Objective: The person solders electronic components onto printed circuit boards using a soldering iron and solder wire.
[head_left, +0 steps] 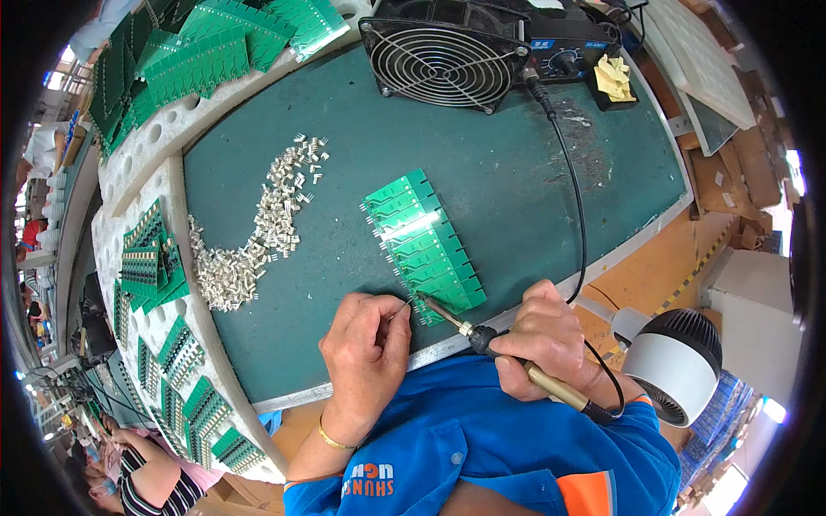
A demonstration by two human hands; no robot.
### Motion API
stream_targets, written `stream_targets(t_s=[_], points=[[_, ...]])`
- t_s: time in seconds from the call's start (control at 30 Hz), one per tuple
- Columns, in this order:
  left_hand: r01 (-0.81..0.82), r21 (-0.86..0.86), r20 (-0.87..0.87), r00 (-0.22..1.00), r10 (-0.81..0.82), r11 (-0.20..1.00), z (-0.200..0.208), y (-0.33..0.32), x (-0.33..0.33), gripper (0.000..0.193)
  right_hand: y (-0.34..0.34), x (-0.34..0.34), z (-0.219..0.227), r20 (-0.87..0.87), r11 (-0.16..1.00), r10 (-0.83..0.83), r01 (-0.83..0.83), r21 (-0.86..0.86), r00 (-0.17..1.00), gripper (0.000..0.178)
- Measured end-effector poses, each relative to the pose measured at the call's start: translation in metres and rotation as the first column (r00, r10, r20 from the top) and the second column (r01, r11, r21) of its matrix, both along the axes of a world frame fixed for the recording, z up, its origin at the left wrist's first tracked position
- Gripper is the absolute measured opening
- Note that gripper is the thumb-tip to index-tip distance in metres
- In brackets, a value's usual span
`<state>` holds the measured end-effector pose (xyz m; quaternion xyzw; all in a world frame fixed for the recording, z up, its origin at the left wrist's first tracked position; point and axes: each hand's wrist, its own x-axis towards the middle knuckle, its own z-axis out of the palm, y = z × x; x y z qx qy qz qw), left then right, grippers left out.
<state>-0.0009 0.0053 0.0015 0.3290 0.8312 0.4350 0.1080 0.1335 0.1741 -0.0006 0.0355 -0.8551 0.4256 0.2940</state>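
Note:
A green circuit board panel lies slanted on the dark green mat, small white connectors along its left edge. My right hand grips a soldering iron, whose tip meets the panel's near end. Close by, my left hand pinches a thin wire, probably solder, that points at the same spot. A loose pile of small white connectors spreads over the mat to the left.
A black fan and a soldering station stand at the back, the iron's cable curving down from it. White foam at left carries several boards. A white fan is at right. Another person sits lower left.

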Motion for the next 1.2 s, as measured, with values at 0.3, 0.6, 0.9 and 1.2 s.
stream_targets(t_s=[0.3,0.6,0.9,1.2], points=[[-0.013,0.016,0.020,1.000,0.013,1.000,0.000,0.001,0.000,0.012,0.000,-0.003,0.004,-0.025,1.000,-0.010,0.010,-0.017,1.000,0.023],[0.016,0.010,0.001,1.000,-0.016,1.000,-0.001,0.001,-0.001,0.013,-0.004,0.002,0.004,0.004,1.000,-0.008,0.008,-0.001,1.000,0.017],[0.048,-0.009,-0.023,0.999,-0.048,0.999,0.000,0.001,-0.002,0.011,-0.009,0.001,0.007,0.007,0.999,-0.030,0.030,0.034,1.000,0.016],[0.045,-0.015,0.058,0.997,-0.044,0.999,0.004,-0.004,-0.003,0.009,-0.004,0.002,0.014,-0.018,0.997,-0.059,0.060,0.052,0.998,0.020]])
